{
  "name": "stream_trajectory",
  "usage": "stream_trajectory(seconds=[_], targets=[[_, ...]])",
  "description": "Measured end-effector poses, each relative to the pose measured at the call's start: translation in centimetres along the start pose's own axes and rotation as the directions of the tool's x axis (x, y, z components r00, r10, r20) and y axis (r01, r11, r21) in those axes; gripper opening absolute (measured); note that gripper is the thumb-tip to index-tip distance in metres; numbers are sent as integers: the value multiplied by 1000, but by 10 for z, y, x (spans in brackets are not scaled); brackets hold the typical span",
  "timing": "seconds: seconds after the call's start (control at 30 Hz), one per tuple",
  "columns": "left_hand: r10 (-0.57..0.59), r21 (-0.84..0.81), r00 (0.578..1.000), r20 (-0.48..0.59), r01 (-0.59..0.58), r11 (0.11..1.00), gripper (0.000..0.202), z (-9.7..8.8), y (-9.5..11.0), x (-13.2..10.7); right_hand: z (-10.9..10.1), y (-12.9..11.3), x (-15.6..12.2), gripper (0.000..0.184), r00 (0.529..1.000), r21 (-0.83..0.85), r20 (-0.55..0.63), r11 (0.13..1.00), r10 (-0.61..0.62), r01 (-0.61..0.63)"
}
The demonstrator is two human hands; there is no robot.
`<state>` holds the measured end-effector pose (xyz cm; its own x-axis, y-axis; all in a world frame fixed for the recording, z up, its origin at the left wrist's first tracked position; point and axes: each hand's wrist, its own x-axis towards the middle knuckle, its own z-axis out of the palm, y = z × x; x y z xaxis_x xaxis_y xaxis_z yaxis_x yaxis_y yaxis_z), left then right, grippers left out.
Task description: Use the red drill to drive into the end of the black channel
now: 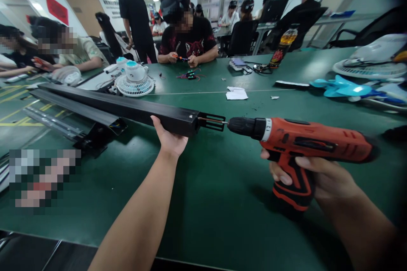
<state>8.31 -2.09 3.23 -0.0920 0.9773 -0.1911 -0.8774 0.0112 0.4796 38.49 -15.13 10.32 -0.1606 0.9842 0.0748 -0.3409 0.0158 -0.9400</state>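
My left hand (171,137) grips the near end of a long black rectangular tube (143,110), its thumb along the side and its fingers hidden underneath. A slotted black bracket (213,121) sticks out of the tube's end. In my right hand (327,175) is an orange and black cordless drill (311,137), held by its handle and pointing left. The drill's thin bit reaches the bracket's slots; whether it touches a screw is too small to tell. More black profiles (85,108) lie beside the tube on the left.
On the green table (216,211) are a white fan part (135,78), a paper scrap (237,93), blue fan blades (340,87) and a bottle (284,46). Across the table a person (187,38) handles small wired parts. Other people sit at the left.
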Motion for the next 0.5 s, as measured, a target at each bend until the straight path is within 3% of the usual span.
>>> stream_trajectory(seconds=[0.5], targets=[[-16, -21, 1000, 13, 16, 1000, 99, -2, 0, 1, -2, 5, 1, 35, 998, -85, 50, 995, 48, -44]])
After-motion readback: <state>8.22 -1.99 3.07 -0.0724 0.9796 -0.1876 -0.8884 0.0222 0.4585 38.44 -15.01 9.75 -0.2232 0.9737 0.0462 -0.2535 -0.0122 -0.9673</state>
